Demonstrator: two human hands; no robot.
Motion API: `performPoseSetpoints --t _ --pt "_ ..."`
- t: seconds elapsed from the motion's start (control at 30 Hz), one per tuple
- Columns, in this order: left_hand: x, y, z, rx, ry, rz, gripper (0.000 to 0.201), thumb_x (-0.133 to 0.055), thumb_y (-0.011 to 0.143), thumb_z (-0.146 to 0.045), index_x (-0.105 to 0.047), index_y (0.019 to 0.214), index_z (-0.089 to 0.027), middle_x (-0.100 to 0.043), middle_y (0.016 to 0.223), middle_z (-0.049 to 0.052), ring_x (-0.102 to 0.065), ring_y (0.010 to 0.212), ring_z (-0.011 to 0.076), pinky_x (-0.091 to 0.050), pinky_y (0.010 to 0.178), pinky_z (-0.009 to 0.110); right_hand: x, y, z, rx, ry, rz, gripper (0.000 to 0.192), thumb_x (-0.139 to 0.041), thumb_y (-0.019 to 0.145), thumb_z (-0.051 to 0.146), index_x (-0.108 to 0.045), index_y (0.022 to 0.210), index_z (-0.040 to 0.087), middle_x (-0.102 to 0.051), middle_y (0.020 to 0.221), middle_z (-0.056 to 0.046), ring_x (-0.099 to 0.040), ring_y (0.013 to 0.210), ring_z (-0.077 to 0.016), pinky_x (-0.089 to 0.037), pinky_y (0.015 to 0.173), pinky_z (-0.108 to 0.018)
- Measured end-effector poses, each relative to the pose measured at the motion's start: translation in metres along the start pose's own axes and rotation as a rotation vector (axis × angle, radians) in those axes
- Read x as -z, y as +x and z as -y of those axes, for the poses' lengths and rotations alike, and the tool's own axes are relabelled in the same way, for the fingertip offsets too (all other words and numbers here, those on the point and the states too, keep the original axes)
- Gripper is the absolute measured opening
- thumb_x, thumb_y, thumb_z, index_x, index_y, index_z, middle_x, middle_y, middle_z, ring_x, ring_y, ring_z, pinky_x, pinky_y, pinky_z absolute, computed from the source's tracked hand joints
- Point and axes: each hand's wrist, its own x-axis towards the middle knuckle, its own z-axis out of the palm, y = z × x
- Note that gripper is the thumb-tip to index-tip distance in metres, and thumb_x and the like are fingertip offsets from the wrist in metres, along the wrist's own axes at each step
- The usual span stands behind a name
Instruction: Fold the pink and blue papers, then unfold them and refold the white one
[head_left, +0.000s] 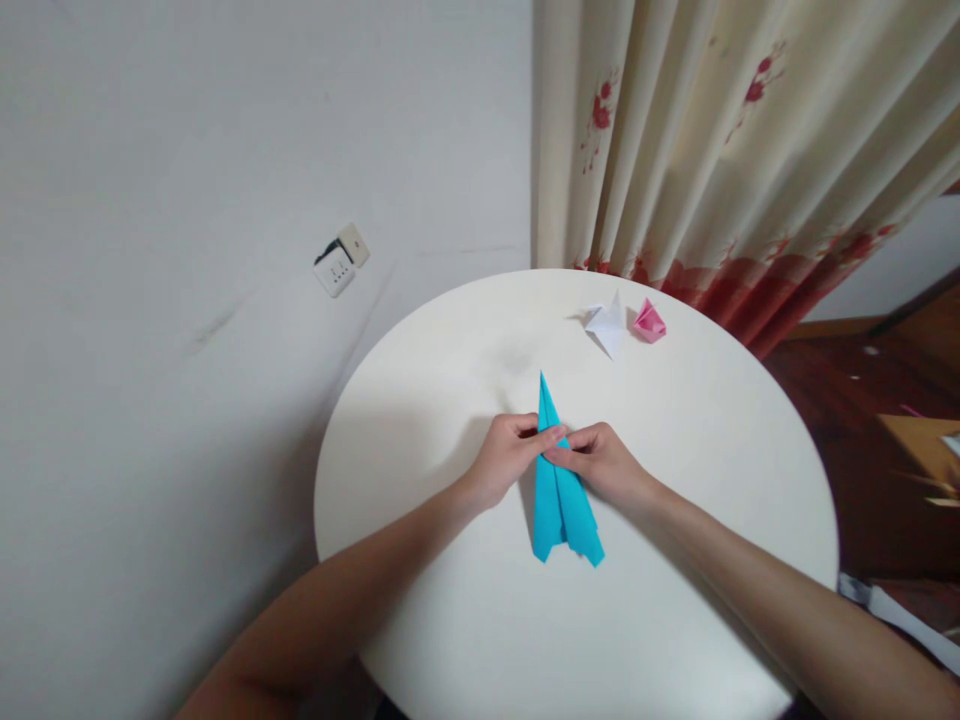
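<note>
A folded blue sheet of paper [561,500] is held over the middle of the round table, its narrow tip pointing away from me. It has a crease down its middle, and its near end is notched and uneven. My left hand [510,452] pinches its left edge, thumb on top and fingers partly hidden behind. From the right, my right hand [604,462] grips the paper the same way, its thumb close to the left thumb near the centre crease. The fingers under the paper are hidden.
On the far side of the white round table [420,380] stand a white folded paper figure [604,326] and a pink one [649,321]. A wall with a socket [334,271] is at the left. A floral curtain [675,150] hangs behind the table.
</note>
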Motion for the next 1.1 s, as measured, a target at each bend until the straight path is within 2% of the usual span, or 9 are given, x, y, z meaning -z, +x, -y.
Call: performPoseSetpoints --t 0.23,0.3,0.47,0.6,0.7,0.8,0.87,1.0,1.1 --pt "0.010 0.005 -0.001 -0.046 -0.007 -0.116 0.033 -0.079 0.071 -0.044 -0.072 0.071 -0.012 -0.066 0.069 0.003 -0.053 0.064 0.0129 -0.041 0.061 0.026 -0.001 -0.003 0.001 -0.102 -0.001 0.064 0.041 -0.077 0.071 0.055 -0.073 0.065 0.014 -0.065 0.057 -0.002 -0.049 0.047 -0.0113 -0.037 0.048 -0.026" --pt "0.018 0.010 -0.003 -0.057 -0.050 -0.179 0.033 -0.080 0.070 -0.044 -0.072 0.071 -0.013 -0.064 0.067 0.002 -0.052 0.062 0.0120 -0.041 0.061 0.026 -0.002 -0.004 0.003 -0.134 -0.043 0.111 0.040 -0.078 0.070 0.054 -0.075 0.066 0.015 -0.067 0.058 -0.003 -0.051 0.048 -0.0121 -0.038 0.049 -0.027" --pt "0.047 0.027 -0.017 -0.121 -0.195 -0.365 0.031 -0.085 0.063 -0.039 -0.075 0.074 -0.013 -0.065 0.070 0.002 -0.055 0.065 0.0125 -0.042 0.062 0.025 -0.003 -0.006 0.011 -0.065 -0.154 0.235 0.031 -0.075 0.076 0.046 -0.077 0.068 0.016 -0.072 0.065 -0.005 -0.059 0.058 -0.0128 -0.038 0.055 -0.026" --pt "0.065 0.037 -0.027 -0.187 -0.295 -0.450 0.032 -0.087 0.059 -0.037 -0.074 0.073 -0.012 -0.066 0.074 0.004 -0.057 0.070 0.0127 -0.044 0.066 0.025 0.014 -0.009 0.023 -0.141 -0.258 0.387 0.029 -0.075 0.076 0.045 -0.078 0.076 0.016 -0.073 0.069 -0.006 -0.064 0.064 -0.0155 -0.038 0.055 -0.025" --pt "0.062 0.036 -0.025 -0.142 -0.289 -0.402 0.032 -0.088 0.059 -0.037 -0.074 0.073 -0.012 -0.066 0.074 0.004 -0.057 0.069 0.0127 -0.045 0.067 0.026 0.034 -0.007 0.034 -0.156 -0.301 0.354 0.038 -0.071 0.079 0.053 -0.078 0.080 0.016 -0.074 0.075 -0.009 -0.065 0.070 -0.0174 -0.040 0.057 -0.026" --pt "0.045 0.027 -0.016 -0.045 -0.231 -0.246 0.029 -0.085 0.065 -0.037 -0.074 0.074 -0.012 -0.067 0.072 0.004 -0.057 0.067 0.0130 -0.046 0.066 0.027 0.039 -0.003 0.039 -0.048 -0.218 0.037 0.046 -0.063 0.083 0.060 -0.078 0.088 0.016 -0.074 0.085 -0.010 -0.064 0.076 -0.0179 -0.044 0.063 -0.029" --pt "0.031 0.018 -0.010 0.001 -0.187 -0.148 0.028 -0.083 0.068 -0.038 -0.073 0.073 -0.012 -0.066 0.070 0.004 -0.056 0.065 0.0129 -0.045 0.065 0.026 0.030 -0.002 0.038 0.043 -0.135 -0.067 0.044 -0.068 0.080 0.057 -0.077 0.095 0.017 -0.074 0.090 -0.009 -0.063 0.079 -0.0181 -0.046 0.067 -0.030" --pt "0.013 0.005 0.000 0.026 -0.125 -0.041 0.027 -0.081 0.072 -0.037 -0.073 0.074 -0.011 -0.068 0.072 0.005 -0.057 0.066 0.0135 -0.045 0.064 0.026 0.006 0.000 0.025 0.080 0.027 0.043 0.034 -0.076 0.075 0.049 -0.074 0.079 0.015 -0.069 0.074 -0.003 -0.057 0.066 -0.0139 -0.043 0.065 -0.029" --pt "0.010 0.004 0.002 -0.011 -0.099 -0.025 0.028 -0.077 0.076 -0.039 -0.073 0.079 -0.011 -0.068 0.075 0.005 -0.058 0.069 0.0139 -0.046 0.065 0.026 -0.001 0.001 0.018 0.076 0.099 -0.014 0.033 -0.081 0.069 0.046 -0.072 0.070 0.015 -0.065 0.064 0.000 -0.051 0.058 -0.0115 -0.040 0.061 -0.028"
